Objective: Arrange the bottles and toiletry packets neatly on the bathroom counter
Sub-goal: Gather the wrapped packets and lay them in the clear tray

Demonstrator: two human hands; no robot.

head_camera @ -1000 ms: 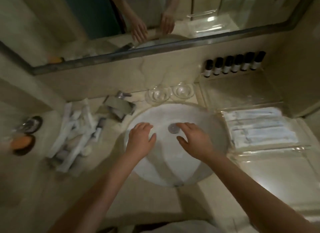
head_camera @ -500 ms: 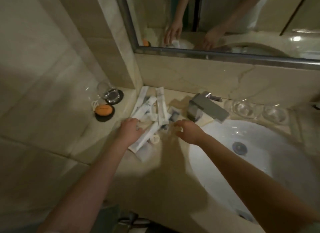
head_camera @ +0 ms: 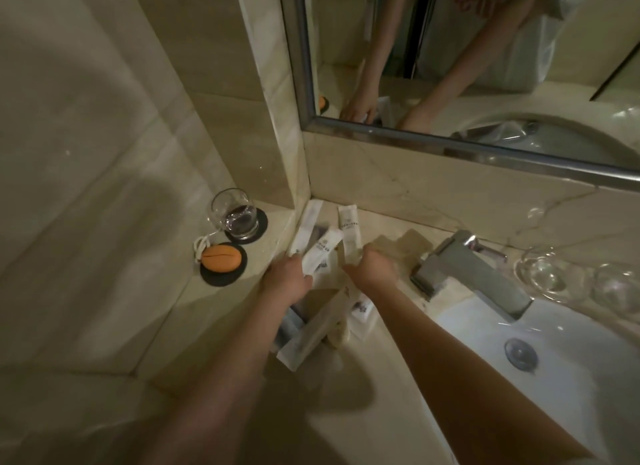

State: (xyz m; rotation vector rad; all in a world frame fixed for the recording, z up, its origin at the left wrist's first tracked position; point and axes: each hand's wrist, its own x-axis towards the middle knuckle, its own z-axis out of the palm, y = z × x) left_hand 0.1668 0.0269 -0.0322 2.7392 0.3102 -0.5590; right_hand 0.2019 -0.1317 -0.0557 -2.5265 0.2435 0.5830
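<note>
A loose pile of white toiletry packets (head_camera: 348, 226) lies in the counter's back left corner, left of the tap, with some crossing each other. More packets (head_camera: 309, 338) lie nearer me, under my left forearm. My left hand (head_camera: 288, 279) rests on the pile with its fingers curled around one long packet (head_camera: 324, 250). My right hand (head_camera: 371, 270) is just to its right, fingers bent down into the pile; its grip is blurred and hidden. No bottles are in view.
A drinking glass (head_camera: 234, 215) and an orange oval object (head_camera: 221, 256) sit on black coasters at the left. The steel tap (head_camera: 465, 269), white basin (head_camera: 571, 378) and two clear glass dishes (head_camera: 549, 274) are to the right. The mirror (head_camera: 485, 66) is behind.
My view swung left from the basin to the counter corner. Both hands moved from over the drain to the packet pile, and the left hand closed on a packet.
</note>
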